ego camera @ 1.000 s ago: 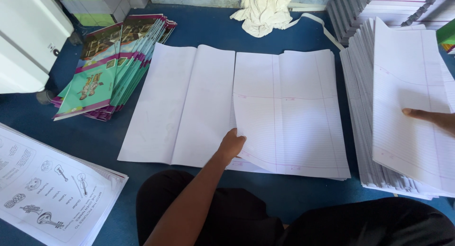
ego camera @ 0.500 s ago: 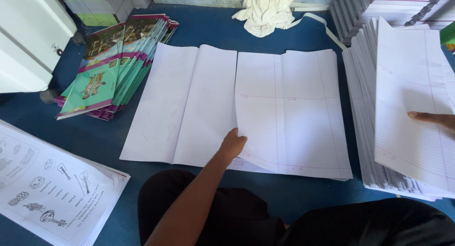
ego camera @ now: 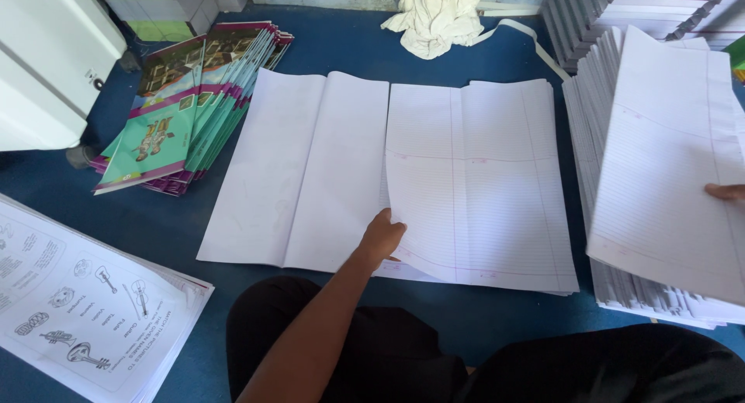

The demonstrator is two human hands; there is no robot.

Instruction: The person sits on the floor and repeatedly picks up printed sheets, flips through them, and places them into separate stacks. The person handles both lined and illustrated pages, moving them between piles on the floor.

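Observation:
A stack of large ruled sheets (ego camera: pixel 481 178) lies on the blue floor in front of me, overlapping a blank white folded sheet (ego camera: pixel 299 170) on its left. My left hand (ego camera: pixel 382 236) rests at the near left corner of the ruled sheets, fingers curled under the lifted edge of the top sheet. My right hand (ego camera: pixel 725 192), only its fingers in view at the right edge, holds a ruled sheet (ego camera: pixel 667 162) raised off a tall pile of ruled sheets (ego camera: pixel 621 287) on the right.
A fanned pile of green and purple booklet covers (ego camera: pixel 182 108) lies at the back left. Printed sheets with small drawings (ego camera: pixel 77 302) sit at the near left. A white cloth (ego camera: pixel 438 15) lies at the back. A white cabinet (ego camera: pixel 46 62) stands far left. More paper stacks (ego camera: pixel 644 7) sit back right.
My right hand has lifted its ruled sheet slightly higher off the right pile. My left hand has stayed at the corner of the middle sheets.

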